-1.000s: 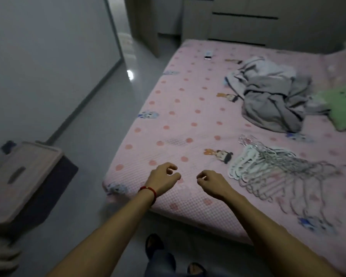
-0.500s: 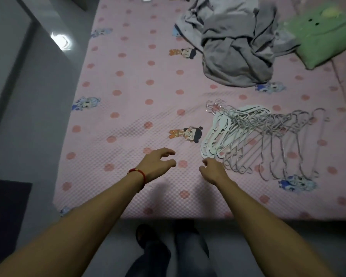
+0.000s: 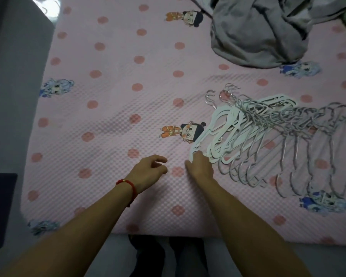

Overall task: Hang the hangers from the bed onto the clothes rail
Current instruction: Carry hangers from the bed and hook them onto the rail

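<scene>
Wire and plastic hangers [image 3: 268,136], quilted bed [image 3: 108,116]

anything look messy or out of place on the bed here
Yes: the hangers lie in a tangled, fanned-out heap rather than a neat stack, and a grey garment sits crumpled above them on the pink sheet. Nothing looks damaged.

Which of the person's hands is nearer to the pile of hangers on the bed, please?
The right hand: its fingertips touch the near end of the hangers. The left hand hovers to the pile's left, apart from it.
</scene>
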Available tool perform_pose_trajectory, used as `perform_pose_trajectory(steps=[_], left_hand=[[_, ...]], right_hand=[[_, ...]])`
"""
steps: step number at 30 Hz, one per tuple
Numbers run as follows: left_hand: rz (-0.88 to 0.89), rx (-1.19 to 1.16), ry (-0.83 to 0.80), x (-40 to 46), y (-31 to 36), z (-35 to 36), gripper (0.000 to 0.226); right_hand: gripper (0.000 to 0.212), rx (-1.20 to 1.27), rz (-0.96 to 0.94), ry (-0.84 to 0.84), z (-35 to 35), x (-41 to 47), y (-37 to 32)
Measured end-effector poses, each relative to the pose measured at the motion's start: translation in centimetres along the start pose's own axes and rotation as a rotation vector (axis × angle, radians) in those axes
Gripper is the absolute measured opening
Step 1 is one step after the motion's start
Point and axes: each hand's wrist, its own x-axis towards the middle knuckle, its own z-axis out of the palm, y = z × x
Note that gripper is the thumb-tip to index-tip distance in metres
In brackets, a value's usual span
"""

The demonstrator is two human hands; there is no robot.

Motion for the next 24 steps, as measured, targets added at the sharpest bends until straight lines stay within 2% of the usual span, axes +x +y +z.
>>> perform_pose_trajectory(steps=[3,7,9,12,15,17,18,21,24], left_hand=[[-0.029,-0.052,0.025,1.4,-0.8,0.1,0.030],[-0.074,-0.129,0.066,3.1,-2.7,-0.4,0.031],[-0.093,-0.218,0.015,3.4,-3.5,-0.6,0.021],[-0.151,-0.354,-0.041,3.7,-4.6,-0.2,0.028],[-0.193,-0.598,0.025,3.0,-6.1,-0.4,0.026],[-0.210,-0.792,0.101,2.2,-7.4,-1.2,0.017],[-0.212,-0.816,0.143,1.8,-8.0,-1.7,0.013],[-0.185,-0.740,0.190,0.8,-9.6,-2.6,0.012],[-0.122,-0.667,0.200,0.2,-10.4,-3.1,0.023]], right_hand=[[0.029,-0.175,-0.148,-0.003,1.3,-1.1,-1.2],[0.030,-0.198,-0.441,-0.074,3.0,-3.8,-1.6],[0.033,-0.206,-0.584,-0.116,3.9,-5.3,-1.2],[0.034,-0.257,-0.728,-0.248,5.1,-7.5,-1.1],[0.036,-0.260,-0.851,-0.348,5.3,-8.9,-1.7],[0.032,-0.182,-0.876,-0.356,4.7,-9.1,-2.2],[0.027,-0.188,-0.899,-0.348,4.5,-9.2,-2.6],[0.030,-0.304,-0.951,-0.249,4.3,-9.3,-3.3],[0.036,-0.187,-0.969,-0.137,5.0,-9.6,-3.5]])
